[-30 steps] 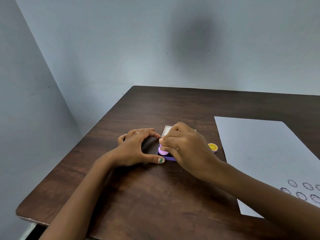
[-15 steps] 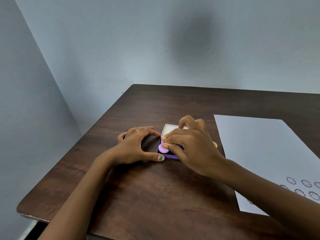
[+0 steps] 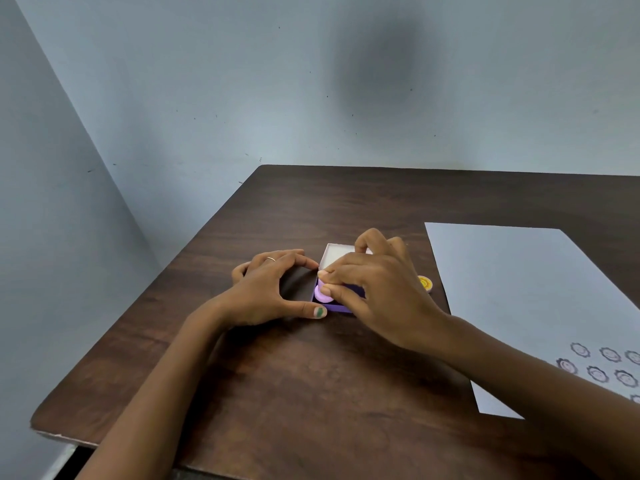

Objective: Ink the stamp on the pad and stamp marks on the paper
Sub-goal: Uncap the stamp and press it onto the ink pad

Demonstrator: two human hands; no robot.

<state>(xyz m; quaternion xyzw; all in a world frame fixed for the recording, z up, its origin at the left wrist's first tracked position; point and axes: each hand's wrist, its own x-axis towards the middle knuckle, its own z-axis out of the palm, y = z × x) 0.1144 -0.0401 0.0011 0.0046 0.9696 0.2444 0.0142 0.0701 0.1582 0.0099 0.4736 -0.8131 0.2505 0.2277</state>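
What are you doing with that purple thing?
The right hand is pressing a round pink stamp into a purple ink pad on the table. The left hand steadies the pad's edge. To the right, the paper already carries stamped marks near its corner. A small yellow stamp sits beside the pad.

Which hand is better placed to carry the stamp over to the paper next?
Right. The right hand already pinches the stamp on the pad, and the paper lies on its side. The left hand rests beside the pad, bracing it, farther from the paper.
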